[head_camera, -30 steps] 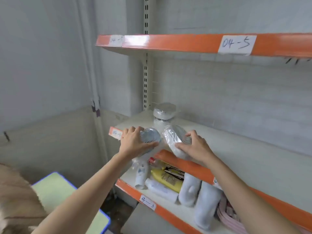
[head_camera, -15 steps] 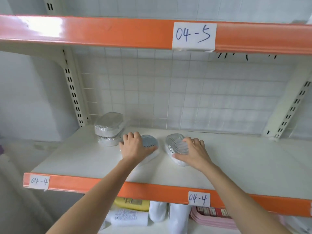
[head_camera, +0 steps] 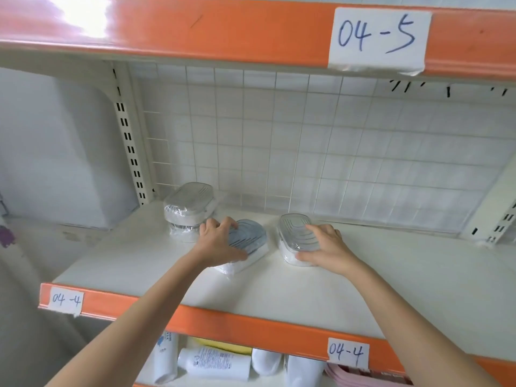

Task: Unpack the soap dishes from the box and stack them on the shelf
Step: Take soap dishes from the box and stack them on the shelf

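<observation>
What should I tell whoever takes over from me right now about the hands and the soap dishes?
Left hand: grips a wrapped soap dish with a blue-grey top, resting on shelf 04-4.
Right hand: grips a wrapped soap dish with a clear grey top, also on the shelf.
Done: a stack of two wrapped dishes stands at the back left corner.
Left: release or stack these two dishes, then fetch more. The box is out of view.

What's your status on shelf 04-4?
Left hand grips one wrapped dish, right hand another. Stack of two at back left. Nothing in the way.
</observation>
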Demonstrator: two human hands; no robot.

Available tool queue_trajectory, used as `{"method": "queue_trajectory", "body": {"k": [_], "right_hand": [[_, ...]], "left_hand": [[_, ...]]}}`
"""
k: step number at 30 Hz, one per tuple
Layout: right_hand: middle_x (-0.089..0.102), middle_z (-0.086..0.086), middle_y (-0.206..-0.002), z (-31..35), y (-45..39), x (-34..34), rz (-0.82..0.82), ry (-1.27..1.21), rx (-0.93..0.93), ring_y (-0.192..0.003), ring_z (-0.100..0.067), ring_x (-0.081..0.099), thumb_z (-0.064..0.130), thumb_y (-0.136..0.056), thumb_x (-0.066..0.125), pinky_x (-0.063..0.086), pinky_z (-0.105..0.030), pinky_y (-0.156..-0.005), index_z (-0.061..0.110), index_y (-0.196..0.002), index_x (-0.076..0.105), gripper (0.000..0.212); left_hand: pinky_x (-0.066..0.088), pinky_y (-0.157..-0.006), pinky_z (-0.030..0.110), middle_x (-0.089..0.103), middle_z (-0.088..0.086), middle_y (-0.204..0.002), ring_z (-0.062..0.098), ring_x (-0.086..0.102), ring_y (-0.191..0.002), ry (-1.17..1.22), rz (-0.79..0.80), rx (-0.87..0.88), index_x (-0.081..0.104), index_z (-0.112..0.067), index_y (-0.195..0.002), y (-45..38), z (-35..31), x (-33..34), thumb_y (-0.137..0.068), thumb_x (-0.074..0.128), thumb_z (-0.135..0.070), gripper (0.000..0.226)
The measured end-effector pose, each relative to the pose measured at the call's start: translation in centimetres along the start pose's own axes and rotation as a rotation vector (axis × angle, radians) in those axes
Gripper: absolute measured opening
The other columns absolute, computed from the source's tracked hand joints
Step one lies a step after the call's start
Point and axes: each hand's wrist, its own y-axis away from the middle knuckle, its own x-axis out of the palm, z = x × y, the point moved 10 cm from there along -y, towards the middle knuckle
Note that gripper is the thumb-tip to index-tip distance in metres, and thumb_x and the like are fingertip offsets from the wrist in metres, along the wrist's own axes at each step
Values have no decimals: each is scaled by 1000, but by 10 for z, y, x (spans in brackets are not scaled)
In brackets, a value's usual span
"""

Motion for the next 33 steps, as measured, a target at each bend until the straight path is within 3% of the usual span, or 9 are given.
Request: {"method": "queue_trajectory", "body": {"k": [8, 14, 18, 21, 24, 28, 31, 33], "right_hand": [[32, -6, -137, 14, -20, 1, -75, 15, -15, -135, -22, 20, 37, -77, 71, 25, -28, -106, 20, -144, 33, 79], [37, -7, -135, 22, -27, 0, -111, -41, -18, -135, -23, 23, 39, -77, 72, 26, -28, -105, 18, -142, 38, 76], [41, -7, -134, 33, -26, -15, -208, -118, -42, -133, -21, 25, 39, -78, 70, 25, -26, -105, 17, -138, 44, 69], [42, -3, -131, 56, -19, -27, -251, -159, -126, -131, -17, 28, 39, -78, 70, 24, -19, -99, 20, -136, 46, 66], [42, -2, -127, 87, -11, -22, -227, -167, -224, -128, -14, 31, 42, -76, 73, 26, -19, -103, 20, -134, 49, 66], [43, 3, -116, 114, -6, 8, -46, -162, -305, -111, -10, 45, 42, -79, 70, 37, -21, -95, 18, -125, 56, 53], [52, 5, -108, 118, -7, 7, -18, -274, -328, -97, -10, 53, 14, -85, 63, 40, -11, -78, 19, -110, 62, 26], [59, 3, -100, 112, -11, 3, -22, -370, -296, -96, -15, 59, -3, -82, 54, 44, -16, -79, 20, -99, 60, 29]], "left_hand": [[32, -92, 26, 39, 3, -125, 22, 32, -119, -12, -83, 26, 42, -20, -126, 7, 0, -15, -67, 77, -38, 71], [34, -101, 30, 38, 1, -116, 18, 33, -115, -53, -5, 5, 45, -24, -121, 11, 9, -14, -60, 78, -59, 78], [39, -98, 30, 43, 2, -112, 17, 43, -112, 12, -33, 12, 54, -24, -112, 4, 9, -20, -68, 70, -62, 61], [41, -83, 24, 55, 4, -107, 17, 54, -107, 110, -171, 57, 60, -18, -106, -2, -1, -37, -82, 63, -48, 38], [44, -81, 23, 65, 2, -103, 14, 60, -96, 246, -281, 103, 62, -11, -106, 1, -17, -55, -88, 60, -38, 32], [44, -89, 27, 58, 7, -116, 18, 57, -105, 244, -254, 87, 56, -10, -120, 4, -17, -51, -84, 60, -51, 55], [36, -103, 31, 43, 7, -130, 21, 42, -125, 175, -226, 27, 42, -11, -136, 11, -12, -40, -74, 64, -61, 82], [29, -110, 33, 36, 7, -135, 22, 30, -133, 147, -226, 10, 35, -12, -139, 14, -15, -33, -67, 70, -62, 94]]}}
